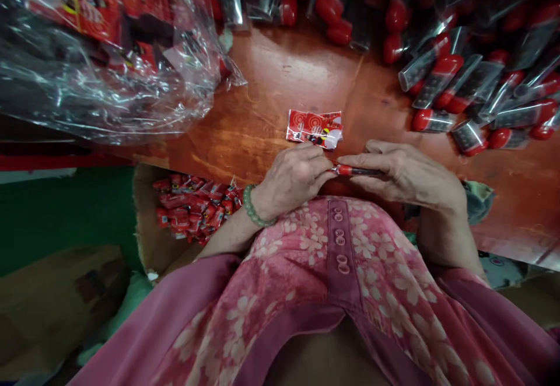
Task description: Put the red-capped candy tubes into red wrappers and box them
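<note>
At the near table edge, close to my body, a small tube with a red end (347,169) lies between my hands. My right hand (406,176) grips its dark, see-through body between thumb and fingers. My left hand (297,176), a green bead bracelet at its wrist, has its fingertips closed at the red end, where a bit of shiny crinkled film shows. Exactly what the left fingers pinch is partly hidden. Just beyond the left hand, a few flat red printed wrappers (312,127) lie overlapping on the table.
Many clear tubes with red caps (437,83) are heaped across the back and right of the wooden table (271,83). A clear plastic bag (175,100) of red printed wrappers sits at back left. Below the edge, a cardboard box (146,217) holds small red wrapped pieces (196,205).
</note>
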`<action>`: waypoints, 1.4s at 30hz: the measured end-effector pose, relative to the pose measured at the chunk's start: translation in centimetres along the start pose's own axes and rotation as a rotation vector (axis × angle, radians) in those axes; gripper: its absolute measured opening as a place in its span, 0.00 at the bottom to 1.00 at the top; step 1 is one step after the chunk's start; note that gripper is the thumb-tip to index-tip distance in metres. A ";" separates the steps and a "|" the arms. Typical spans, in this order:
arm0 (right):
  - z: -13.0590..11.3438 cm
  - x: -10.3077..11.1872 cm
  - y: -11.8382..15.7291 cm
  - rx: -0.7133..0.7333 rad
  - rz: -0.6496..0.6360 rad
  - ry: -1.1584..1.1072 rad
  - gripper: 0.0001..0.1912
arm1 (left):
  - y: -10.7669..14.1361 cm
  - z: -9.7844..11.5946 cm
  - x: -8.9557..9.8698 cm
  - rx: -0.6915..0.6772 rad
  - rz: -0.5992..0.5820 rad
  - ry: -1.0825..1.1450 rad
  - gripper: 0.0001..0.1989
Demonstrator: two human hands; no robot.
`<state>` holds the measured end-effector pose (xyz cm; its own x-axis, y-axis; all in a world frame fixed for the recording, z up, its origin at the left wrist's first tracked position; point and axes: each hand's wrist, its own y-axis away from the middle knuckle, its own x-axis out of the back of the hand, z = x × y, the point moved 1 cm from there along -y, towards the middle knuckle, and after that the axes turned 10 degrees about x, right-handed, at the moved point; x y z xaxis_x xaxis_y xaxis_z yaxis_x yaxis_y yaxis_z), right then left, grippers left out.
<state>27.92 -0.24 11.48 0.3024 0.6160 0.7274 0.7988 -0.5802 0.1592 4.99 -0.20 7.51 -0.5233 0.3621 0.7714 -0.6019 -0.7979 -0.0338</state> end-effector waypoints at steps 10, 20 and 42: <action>1.2 -0.1 -0.6 0.050 -0.029 -0.272 0.16 | -0.2 -1.3 -0.9 0.012 -0.080 0.210 0.15; 1.9 -0.2 -1.1 -0.023 -0.045 -0.480 0.16 | -0.9 -1.6 -0.9 0.075 -0.130 0.345 0.13; 0.7 -1.5 0.4 -0.126 0.235 -0.434 0.23 | -1.4 -0.1 -0.4 0.380 -0.359 0.646 0.15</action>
<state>28.13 -0.97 10.01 0.6762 0.6097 0.4136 0.6219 -0.7733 0.1233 5.96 0.82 7.16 -0.6510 0.7390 0.1736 -0.6146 -0.6472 0.4510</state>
